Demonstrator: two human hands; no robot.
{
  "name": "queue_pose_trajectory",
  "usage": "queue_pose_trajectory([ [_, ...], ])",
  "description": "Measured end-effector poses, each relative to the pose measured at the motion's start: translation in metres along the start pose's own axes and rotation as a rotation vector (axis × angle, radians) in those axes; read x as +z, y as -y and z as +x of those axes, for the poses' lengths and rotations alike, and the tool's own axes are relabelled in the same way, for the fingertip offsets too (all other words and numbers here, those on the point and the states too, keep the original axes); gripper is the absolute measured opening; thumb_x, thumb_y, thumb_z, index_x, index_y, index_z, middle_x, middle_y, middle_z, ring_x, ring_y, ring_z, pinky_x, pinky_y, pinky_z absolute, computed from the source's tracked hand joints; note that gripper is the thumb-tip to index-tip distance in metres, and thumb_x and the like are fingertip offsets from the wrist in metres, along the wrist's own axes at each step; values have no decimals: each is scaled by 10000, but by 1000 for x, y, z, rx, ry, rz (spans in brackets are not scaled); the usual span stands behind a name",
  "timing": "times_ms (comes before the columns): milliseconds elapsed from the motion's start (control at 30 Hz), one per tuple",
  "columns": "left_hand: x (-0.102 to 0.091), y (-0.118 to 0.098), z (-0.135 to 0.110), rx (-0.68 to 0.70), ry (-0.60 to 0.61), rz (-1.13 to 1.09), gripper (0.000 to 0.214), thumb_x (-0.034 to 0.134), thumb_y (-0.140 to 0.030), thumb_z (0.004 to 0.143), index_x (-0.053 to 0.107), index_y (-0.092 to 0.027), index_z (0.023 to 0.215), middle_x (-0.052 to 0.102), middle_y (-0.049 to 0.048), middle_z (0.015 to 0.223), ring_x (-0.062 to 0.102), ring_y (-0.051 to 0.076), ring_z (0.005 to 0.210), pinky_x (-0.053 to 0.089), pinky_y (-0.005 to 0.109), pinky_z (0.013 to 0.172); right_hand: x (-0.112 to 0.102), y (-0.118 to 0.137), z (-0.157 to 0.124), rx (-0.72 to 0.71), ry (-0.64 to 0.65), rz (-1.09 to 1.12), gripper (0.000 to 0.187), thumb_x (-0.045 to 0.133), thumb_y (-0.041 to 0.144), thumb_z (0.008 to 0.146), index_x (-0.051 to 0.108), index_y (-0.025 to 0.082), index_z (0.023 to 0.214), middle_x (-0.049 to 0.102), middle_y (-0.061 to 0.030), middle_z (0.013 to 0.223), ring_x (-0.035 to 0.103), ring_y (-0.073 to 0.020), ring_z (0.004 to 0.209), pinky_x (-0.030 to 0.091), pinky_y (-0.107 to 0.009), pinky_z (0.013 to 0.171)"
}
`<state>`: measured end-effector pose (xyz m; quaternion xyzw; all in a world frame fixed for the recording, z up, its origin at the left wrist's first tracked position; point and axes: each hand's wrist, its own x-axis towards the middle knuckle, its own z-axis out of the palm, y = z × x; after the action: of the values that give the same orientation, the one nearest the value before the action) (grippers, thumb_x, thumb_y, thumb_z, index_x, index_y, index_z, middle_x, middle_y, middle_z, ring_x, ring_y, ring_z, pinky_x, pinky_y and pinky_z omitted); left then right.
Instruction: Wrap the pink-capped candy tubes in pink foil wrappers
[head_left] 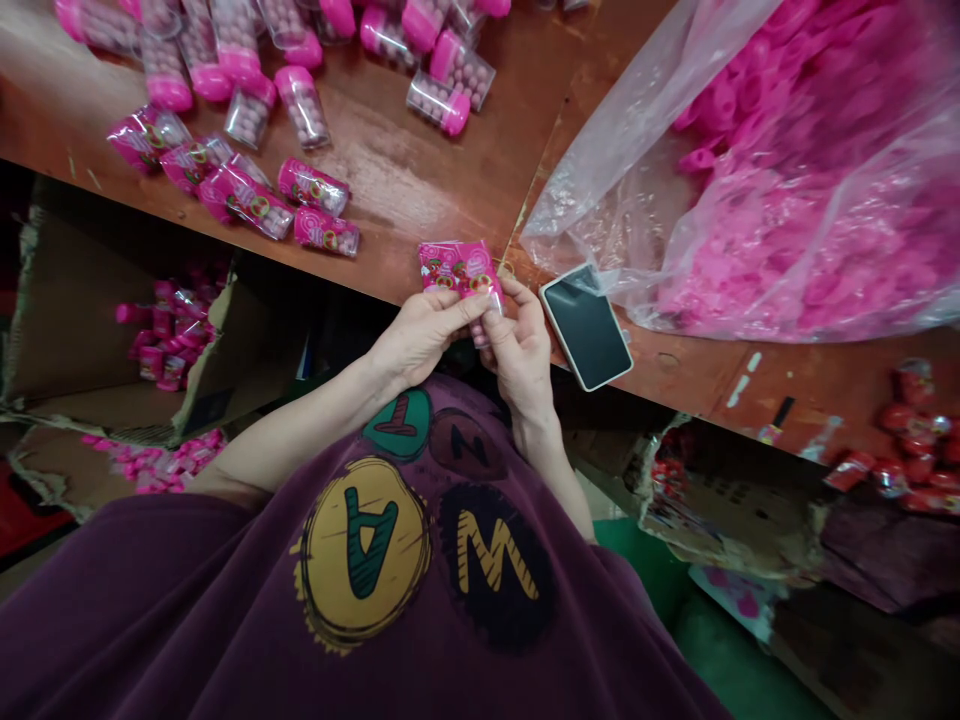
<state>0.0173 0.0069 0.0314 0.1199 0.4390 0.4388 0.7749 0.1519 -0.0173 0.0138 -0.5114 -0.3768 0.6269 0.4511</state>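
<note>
At the table edge in front of me, my left hand (421,335) is closed on a few flat pink printed sleeves (442,262). Close against it, my right hand (521,345) pinches a small clear candy tube (479,333) with pink balls inside. The tube's upper part sits at a pink printed sleeve, and my fingers cover much of both. To the left on the table lie several sleeved tubes (251,200). Behind them are several bare tubes with pink caps (302,105).
A phone (587,328) lies right of my hands, partly under a clear plastic bag (787,250) full of pink plastic pieces. Below the table edge at left, an open cardboard box (82,300) holds pink tubes. Red wrapped tubes (919,440) lie at far right.
</note>
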Motion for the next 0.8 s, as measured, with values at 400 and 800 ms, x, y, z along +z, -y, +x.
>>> queue_pose_trajectory([
  [400,2,4,-7,36,149,50,404,932,-484,825,740,-141,729,707,31,698,671,141,675,578,280,687,4,5,9,70,-51,211,518,813,639,885,543,329,1200,515,103,695,362,-46,441,240,-183,371],
  [800,-31,-35,-7,156,5,30,479,908,-543,818,743,-95,857,692,33,661,618,128,497,545,288,549,35,8,41,21,318,-86,353,652,518,1032,510,272,1241,575,112,586,536,-100,469,448,-214,480],
])
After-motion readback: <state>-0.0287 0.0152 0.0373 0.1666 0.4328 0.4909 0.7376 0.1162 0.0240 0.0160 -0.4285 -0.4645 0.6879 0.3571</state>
